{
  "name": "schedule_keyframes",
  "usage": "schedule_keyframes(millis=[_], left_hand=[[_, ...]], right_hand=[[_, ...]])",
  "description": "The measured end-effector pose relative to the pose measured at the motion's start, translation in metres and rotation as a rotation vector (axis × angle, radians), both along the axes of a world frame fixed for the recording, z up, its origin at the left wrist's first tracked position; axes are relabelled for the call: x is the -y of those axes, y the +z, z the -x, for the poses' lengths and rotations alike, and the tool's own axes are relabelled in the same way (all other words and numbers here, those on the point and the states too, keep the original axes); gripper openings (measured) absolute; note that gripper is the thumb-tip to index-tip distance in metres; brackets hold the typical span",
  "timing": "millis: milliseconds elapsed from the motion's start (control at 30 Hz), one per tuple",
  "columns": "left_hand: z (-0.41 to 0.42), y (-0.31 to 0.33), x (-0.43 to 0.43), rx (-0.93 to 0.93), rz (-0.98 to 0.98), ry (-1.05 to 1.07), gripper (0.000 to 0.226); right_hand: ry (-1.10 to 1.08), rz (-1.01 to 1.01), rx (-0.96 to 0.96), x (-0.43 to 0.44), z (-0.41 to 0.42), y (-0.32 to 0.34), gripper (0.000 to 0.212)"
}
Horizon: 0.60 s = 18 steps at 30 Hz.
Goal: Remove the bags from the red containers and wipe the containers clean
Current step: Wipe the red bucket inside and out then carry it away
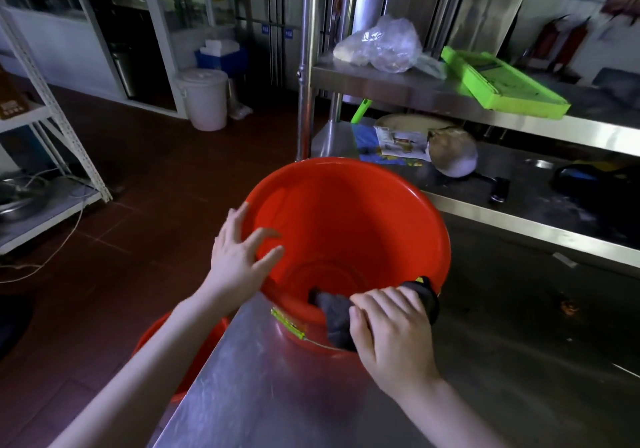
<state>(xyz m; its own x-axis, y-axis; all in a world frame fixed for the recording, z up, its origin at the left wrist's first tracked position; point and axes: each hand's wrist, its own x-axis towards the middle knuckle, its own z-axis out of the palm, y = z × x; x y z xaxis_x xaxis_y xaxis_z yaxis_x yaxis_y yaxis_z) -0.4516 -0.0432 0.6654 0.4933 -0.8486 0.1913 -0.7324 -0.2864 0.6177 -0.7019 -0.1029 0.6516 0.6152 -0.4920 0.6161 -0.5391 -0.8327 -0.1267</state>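
Observation:
A large red container (349, 219) stands on the corner of a steel table (485, 361), its inside bare and without a bag. My left hand (239, 257) rests on its left rim with fingers spread, two fingertips reaching over the edge. My right hand (391, 326) grips a dark grey cloth (337, 312) draped over the near rim, one end hanging inside. A second red container (194, 357) sits on the floor below the table's left edge, mostly hidden by my left forearm.
Behind the container a steel rack (415, 83) holds a clear plastic bag (384, 45), a green tray (502, 80), a pan and papers. A white lidded bucket (206, 99) stands on the red-brown floor. White shelving (52, 156) with cables lines the left.

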Motion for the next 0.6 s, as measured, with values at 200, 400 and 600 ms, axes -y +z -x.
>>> schedule_keyframes(millis=[200,400,600], left_hand=[[-0.011,-0.001,0.004,-0.175,0.09,0.176,0.073],[-0.005,-0.034,-0.029,-0.137,0.352,0.217,0.068],[0.018,-0.111,-0.048,-0.095,0.354,0.232,0.045]], right_hand=[[0.11,0.04,-0.077,-0.039,0.003,-0.012,0.04],[0.125,-0.134,-0.337,-0.048,-0.004,-0.023,0.042],[0.073,-0.41,-0.814,-0.03,0.002,-0.081,0.064]])
